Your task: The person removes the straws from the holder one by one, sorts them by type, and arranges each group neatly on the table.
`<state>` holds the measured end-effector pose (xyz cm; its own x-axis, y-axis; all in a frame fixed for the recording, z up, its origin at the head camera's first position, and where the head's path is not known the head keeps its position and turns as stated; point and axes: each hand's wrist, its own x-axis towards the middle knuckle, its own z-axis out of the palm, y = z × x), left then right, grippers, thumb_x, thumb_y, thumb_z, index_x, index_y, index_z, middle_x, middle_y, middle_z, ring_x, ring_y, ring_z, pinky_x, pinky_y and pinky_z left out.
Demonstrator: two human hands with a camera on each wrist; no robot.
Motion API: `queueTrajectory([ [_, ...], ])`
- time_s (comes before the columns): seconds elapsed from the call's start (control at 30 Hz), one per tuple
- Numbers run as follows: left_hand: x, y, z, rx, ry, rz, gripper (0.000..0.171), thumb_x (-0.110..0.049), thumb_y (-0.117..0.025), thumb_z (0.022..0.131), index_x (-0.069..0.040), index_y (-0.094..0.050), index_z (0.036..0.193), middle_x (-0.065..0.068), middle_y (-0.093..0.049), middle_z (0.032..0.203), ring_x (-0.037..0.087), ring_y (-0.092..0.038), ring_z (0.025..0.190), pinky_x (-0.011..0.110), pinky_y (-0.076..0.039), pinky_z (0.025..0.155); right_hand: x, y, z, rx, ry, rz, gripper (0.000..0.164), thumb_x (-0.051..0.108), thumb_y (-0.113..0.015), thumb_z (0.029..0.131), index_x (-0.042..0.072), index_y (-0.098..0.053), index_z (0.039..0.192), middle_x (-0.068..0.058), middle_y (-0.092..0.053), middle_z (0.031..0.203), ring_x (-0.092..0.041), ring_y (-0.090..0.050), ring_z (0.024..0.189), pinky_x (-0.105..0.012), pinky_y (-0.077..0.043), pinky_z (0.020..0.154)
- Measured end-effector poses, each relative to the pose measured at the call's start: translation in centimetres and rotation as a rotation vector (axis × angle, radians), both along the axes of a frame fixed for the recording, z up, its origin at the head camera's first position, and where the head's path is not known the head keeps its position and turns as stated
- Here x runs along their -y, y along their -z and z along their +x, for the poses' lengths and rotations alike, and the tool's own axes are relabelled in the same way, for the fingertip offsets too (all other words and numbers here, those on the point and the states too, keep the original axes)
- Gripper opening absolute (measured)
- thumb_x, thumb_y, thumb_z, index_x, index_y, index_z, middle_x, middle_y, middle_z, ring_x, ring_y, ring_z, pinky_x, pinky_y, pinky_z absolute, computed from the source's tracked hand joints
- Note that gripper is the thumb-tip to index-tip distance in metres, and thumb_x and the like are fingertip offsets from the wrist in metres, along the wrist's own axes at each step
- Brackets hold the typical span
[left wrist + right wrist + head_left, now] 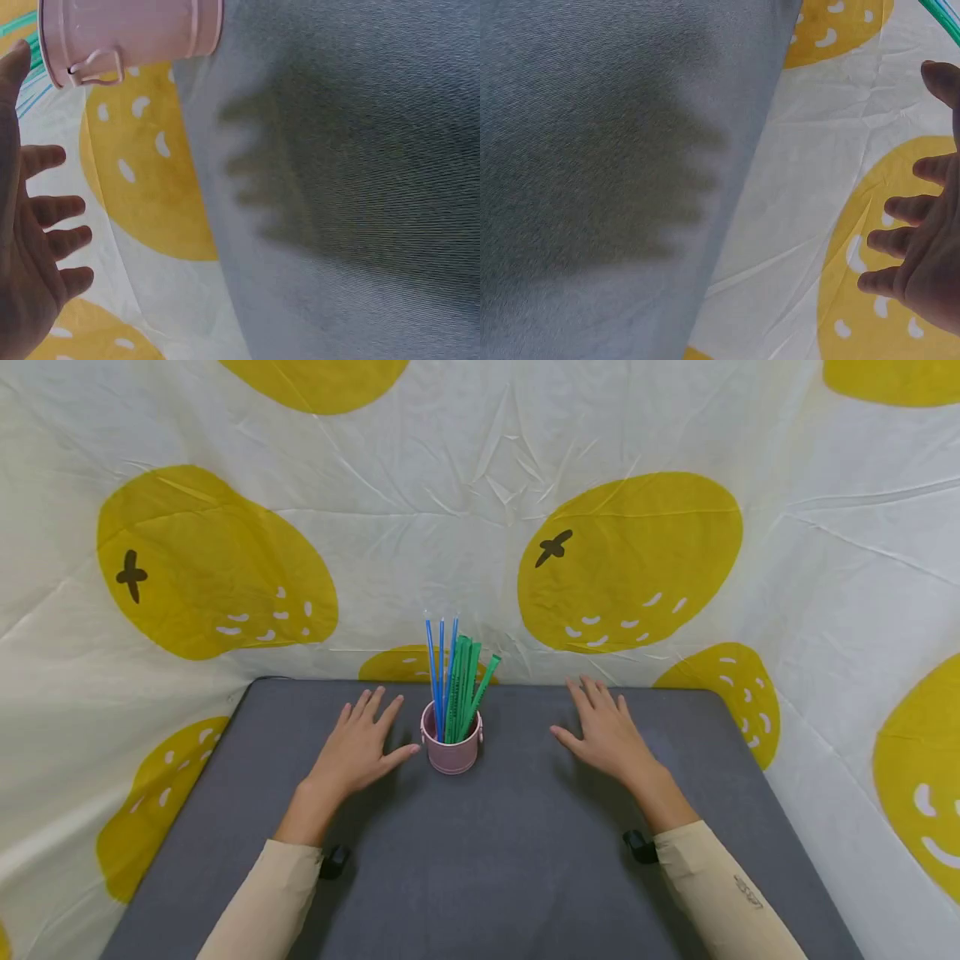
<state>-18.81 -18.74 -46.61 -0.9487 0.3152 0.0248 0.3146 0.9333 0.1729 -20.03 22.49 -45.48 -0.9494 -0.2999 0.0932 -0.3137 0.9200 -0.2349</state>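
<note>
A small pink bucket [452, 757] stands upright near the table's back edge, with a small handle loop on its side in the left wrist view. Several green sticks [462, 689] and a few thin blue sticks [433, 668] rise out of it; their lower ends are hidden inside. Just left of the bucket my left hand [356, 748] hovers over the table, fingers spread, the thumb tip close to the bucket's wall. My right hand [609, 737] hangs in the air farther off on the right, fingers spread and holding nothing. Both hands cast shadows on the tabletop.
The dark grey table [480, 877] has rounded back corners. Right behind it hangs a white cloth [420, 560] with large yellow fruit prints, which also runs along both sides. Each wrist carries a small black device [640, 847] on its underside.
</note>
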Motion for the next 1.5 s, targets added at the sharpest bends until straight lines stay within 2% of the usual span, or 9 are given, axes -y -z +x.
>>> queueTrajectory([
  [0.3,-1.1,-0.1,-1.0,-0.052,0.106,0.014,0.096,-0.075,-0.049,0.094,-0.009,-0.033,0.162,0.021,-0.029,0.167,0.04,-0.026,0.156,0.061,-0.023,0.126,2.1,0.3,-1.5,-0.001,-0.069,-0.138,0.085,0.048,-0.063,0.101,0.004,-0.025,0.163,-0.022,-0.028,0.167,-0.043,-0.029,0.153,-0.072,-0.024,0.12],
  [0.5,-1.9,-0.1,-1.4,-0.045,0.147,0.063,0.094,-0.067,-0.058,0.095,-0.004,-0.033,0.161,0.022,-0.034,0.165,0.039,-0.034,0.153,0.056,-0.027,0.126,3.8,0.3,-2.1,0.026,-0.084,-0.199,0.08,0.047,-0.061,0.102,0.005,-0.029,0.162,-0.019,-0.032,0.167,-0.041,-0.034,0.152,-0.066,-0.029,0.121],
  [0.67,-2.4,0.3,-1.5,-0.022,0.147,0.171,0.096,-0.061,-0.066,0.093,-0.002,-0.032,0.16,0.021,-0.038,0.163,0.039,-0.038,0.15,0.054,-0.034,0.123,5.2,0.4,-2.7,0.093,-0.102,-0.309,0.078,0.048,-0.059,0.103,0.007,-0.03,0.162,-0.016,-0.034,0.166,-0.038,-0.035,0.152,-0.06,-0.033,0.122],
  [0.87,-3.1,1.1,-1.6,-0.046,0.133,0.296,0.094,-0.054,-0.074,0.091,-0.001,-0.035,0.158,0.021,-0.043,0.16,0.04,-0.043,0.146,0.057,-0.039,0.119,6.7,0.4,-3.6,0.174,-0.152,-0.441,0.069,0.039,-0.065,0.102,0.009,-0.038,0.158,-0.013,-0.049,0.157,-0.034,-0.053,0.14,-0.057,-0.045,0.114],
  [1.07,-3.9,2.1,-1.4,-0.06,0.112,0.467,0.095,-0.048,-0.082,0.087,0.001,-0.039,0.156,0.024,-0.048,0.155,0.042,-0.052,0.139,0.058,-0.046,0.112,8.4,0.4,-4.2,0.206,-0.14,-0.64,0.054,0.029,-0.069,0.101,0.008,-0.052,0.147,-0.015,-0.063,0.14,-0.032,-0.065,0.124,-0.049,-0.054,0.106],
  [1.17,-4.2,2.6,-1.5,-0.056,0.09,0.581,0.094,-0.042,-0.086,0.084,0.002,-0.041,0.155,0.024,-0.05,0.153,0.04,-0.058,0.133,0.055,-0.052,0.106,9.3,0.5,-4.5,0.221,-0.121,-0.727,0.049,0.025,-0.069,0.1,0.005,-0.055,0.142,-0.016,-0.066,0.133,-0.031,-0.068,0.117,-0.046,-0.057,0.1],
  [1.3,-4.6,3.2,-1.7,-0.059,0.093,0.736,0.088,-0.033,-0.09,0.08,0.003,-0.048,0.149,0.022,-0.058,0.144,0.038,-0.064,0.125,0.053,-0.058,0.097,10.0,0.6,-4.8,0.233,-0.087,-0.807,0.042,0.021,-0.07,0.1,0.003,-0.055,0.136,-0.016,-0.066,0.126,-0.032,-0.069,0.114,-0.046,-0.059,0.097],
  [1.5,-4.8,3.7,-1.7,-0.027,0.046,0.83,0.08,-0.03,-0.092,0.077,-0.001,-0.056,0.142,0.017,-0.065,0.133,0.033,-0.066,0.122,0.047,-0.059,0.096,10.7,0.9,-5.1,0.227,-0.086,-0.887,0.035,0.015,-0.07,0.099,-0.001,-0.056,0.126,-0.02,-0.068,0.118,-0.033,-0.068,0.109,-0.042,-0.059,0.094],
])
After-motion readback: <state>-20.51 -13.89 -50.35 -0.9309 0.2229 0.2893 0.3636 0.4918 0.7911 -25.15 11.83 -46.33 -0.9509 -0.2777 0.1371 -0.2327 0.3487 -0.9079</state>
